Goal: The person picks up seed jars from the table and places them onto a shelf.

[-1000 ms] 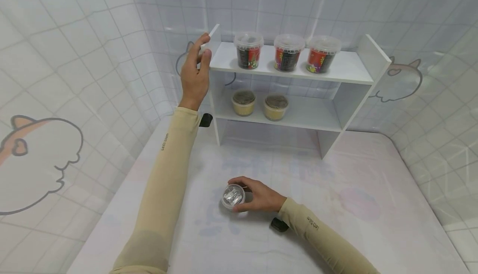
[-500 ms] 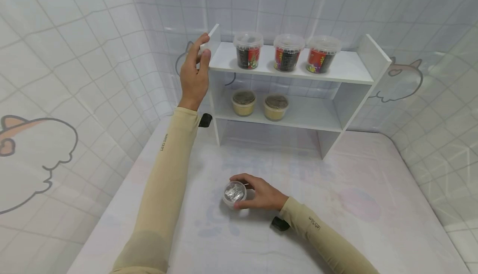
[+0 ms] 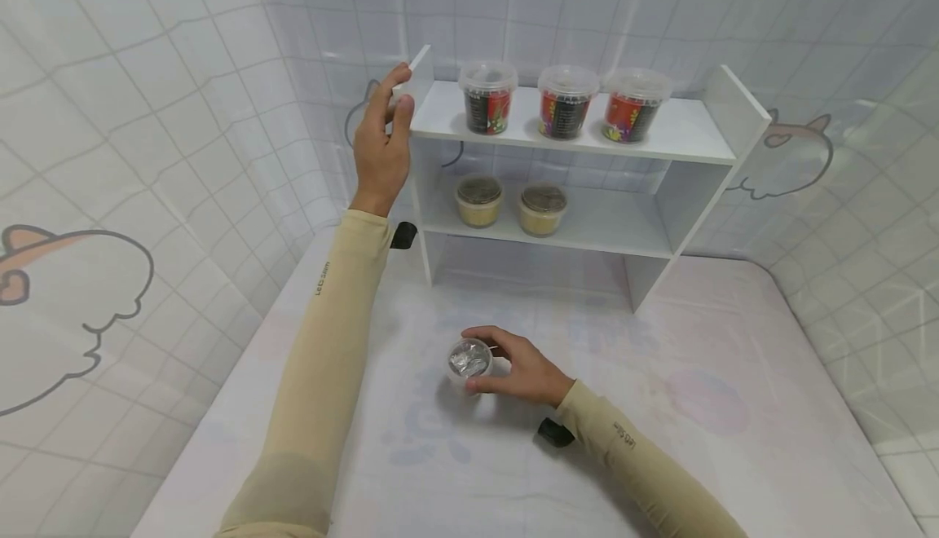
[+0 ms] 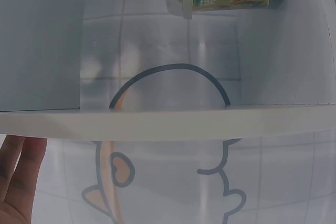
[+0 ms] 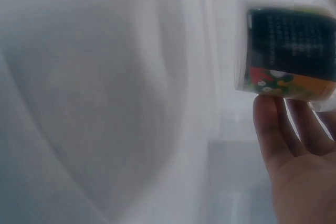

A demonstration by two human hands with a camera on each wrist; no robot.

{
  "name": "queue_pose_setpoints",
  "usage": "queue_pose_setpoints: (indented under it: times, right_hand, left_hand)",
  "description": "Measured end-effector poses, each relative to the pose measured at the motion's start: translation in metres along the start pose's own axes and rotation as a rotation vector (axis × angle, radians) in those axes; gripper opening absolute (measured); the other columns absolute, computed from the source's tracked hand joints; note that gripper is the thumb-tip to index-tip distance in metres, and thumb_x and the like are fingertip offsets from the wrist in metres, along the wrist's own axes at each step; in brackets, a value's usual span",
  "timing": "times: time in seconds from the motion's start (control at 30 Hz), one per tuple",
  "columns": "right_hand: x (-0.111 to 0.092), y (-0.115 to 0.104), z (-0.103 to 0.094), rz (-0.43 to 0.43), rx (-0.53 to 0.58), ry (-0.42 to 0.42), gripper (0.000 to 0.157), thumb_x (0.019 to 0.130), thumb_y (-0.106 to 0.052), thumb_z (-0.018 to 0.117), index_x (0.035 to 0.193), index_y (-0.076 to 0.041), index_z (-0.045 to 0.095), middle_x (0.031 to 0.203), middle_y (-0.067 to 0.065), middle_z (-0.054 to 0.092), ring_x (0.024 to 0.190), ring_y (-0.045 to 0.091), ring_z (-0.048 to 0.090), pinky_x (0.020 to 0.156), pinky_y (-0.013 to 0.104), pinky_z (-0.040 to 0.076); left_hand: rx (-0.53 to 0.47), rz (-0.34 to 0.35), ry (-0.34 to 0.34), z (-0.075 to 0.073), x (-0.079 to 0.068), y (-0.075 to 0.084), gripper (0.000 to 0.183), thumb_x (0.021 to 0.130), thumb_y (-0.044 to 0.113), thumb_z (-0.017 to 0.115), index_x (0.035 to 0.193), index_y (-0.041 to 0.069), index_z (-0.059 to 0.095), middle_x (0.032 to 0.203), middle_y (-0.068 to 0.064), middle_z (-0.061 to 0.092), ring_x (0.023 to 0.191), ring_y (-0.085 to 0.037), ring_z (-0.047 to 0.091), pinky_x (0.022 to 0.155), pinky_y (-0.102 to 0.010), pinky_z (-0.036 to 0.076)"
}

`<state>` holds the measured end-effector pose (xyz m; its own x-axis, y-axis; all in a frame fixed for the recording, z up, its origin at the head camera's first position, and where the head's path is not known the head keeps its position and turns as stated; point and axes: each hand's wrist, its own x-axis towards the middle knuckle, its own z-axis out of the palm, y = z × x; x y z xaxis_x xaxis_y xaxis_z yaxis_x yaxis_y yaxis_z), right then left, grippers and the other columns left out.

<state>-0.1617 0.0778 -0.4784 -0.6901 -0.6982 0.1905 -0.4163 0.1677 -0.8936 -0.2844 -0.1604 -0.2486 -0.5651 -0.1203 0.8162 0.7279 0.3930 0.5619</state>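
My left hand (image 3: 383, 147) holds the upper front corner of the left side panel of a white shelf (image 3: 565, 134), thumb in front and fingers on the outer side. In the left wrist view its fingers (image 4: 23, 171) show beside a white board. My right hand (image 3: 524, 371) grips a small clear plastic tub (image 3: 469, 359) by its side, thumb and fingers on opposite sides. The tub's top looks silvery and crinkled, and a shadow lies below it. The right wrist view shows its dark label with orange and green (image 5: 291, 45).
Three clear-lidded tubs with red and black labels, including a left one (image 3: 487, 98), stand on the upper shelf. Two yellowish tubs with dark tops, one at left (image 3: 479, 201), sit on the lower shelf. The shelf stands on a pale patterned tabletop (image 3: 645, 424), before tile-patterned walls.
My right hand has moved the tub a little toward the shelf and to the right, with more shadow now showing beneath it. The left hand stays in place.
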Motion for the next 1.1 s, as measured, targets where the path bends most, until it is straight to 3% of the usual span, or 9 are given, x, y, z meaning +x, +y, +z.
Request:
queue_pose_setpoints:
  times: [0.2, 0.5, 0.73, 0.9, 1.1]
  right_hand:
    - [-0.002, -0.004, -0.011, -0.006, 0.005, 0.042, 0.067, 0.087, -0.033, 0.084, 0.145, -0.029, 0.051, 0.142, -0.003, 0.056, 0.122, 0.015, 0.057, 0.104, 0.036, 0.046]
    - [-0.004, -0.005, -0.018, -0.016, -0.002, 0.083, 0.065, 0.088, -0.017, 0.083, 0.145, -0.023, 0.051, 0.139, -0.004, 0.057, 0.117, 0.017, 0.059, 0.101, 0.038, 0.047]
    - [-0.007, -0.026, -0.026, -0.035, -0.015, 0.108, 0.064, 0.089, -0.011, 0.08, 0.146, -0.01, 0.05, 0.142, 0.013, 0.055, 0.119, 0.02, 0.058, 0.102, 0.04, 0.047]
    - [-0.008, -0.04, -0.034, -0.058, -0.005, 0.121, 0.062, 0.09, -0.011, 0.079, 0.144, -0.005, 0.051, 0.137, 0.013, 0.058, 0.116, 0.02, 0.058, 0.1, 0.039, 0.048]
    - [-0.009, -0.042, -0.044, -0.051, 0.008, 0.15, 0.063, 0.091, -0.008, 0.078, 0.147, -0.003, 0.049, 0.142, 0.016, 0.054, 0.121, 0.022, 0.056, 0.103, 0.042, 0.046]
  left_hand:
    - [0.002, -0.002, 0.004, 0.0, 0.0, 0.0, 0.037, 0.106, 0.005, 0.052, 0.143, 0.001, 0.055, 0.146, -0.003, 0.057, 0.102, -0.032, 0.063, 0.08, -0.031, 0.042]
    - [0.016, -0.004, 0.001, 0.0, -0.001, 0.002, 0.037, 0.106, 0.006, 0.052, 0.143, 0.001, 0.055, 0.145, -0.005, 0.058, 0.097, -0.03, 0.06, 0.083, -0.025, 0.04]
    - [0.068, -0.007, 0.002, 0.003, 0.003, -0.024, 0.04, 0.108, 0.011, 0.051, 0.147, 0.01, 0.053, 0.145, 0.006, 0.057, 0.083, -0.016, 0.051, 0.077, -0.026, 0.036]
    - [0.099, 0.012, -0.005, 0.003, 0.004, -0.039, 0.042, 0.108, 0.015, 0.052, 0.149, 0.022, 0.053, 0.143, 0.017, 0.056, 0.078, -0.011, 0.048, 0.073, -0.026, 0.036]
    - [0.121, 0.066, -0.013, 0.001, 0.003, -0.042, 0.042, 0.109, 0.017, 0.05, 0.151, 0.023, 0.051, 0.136, 0.009, 0.061, 0.073, -0.011, 0.044, 0.071, -0.027, 0.035]
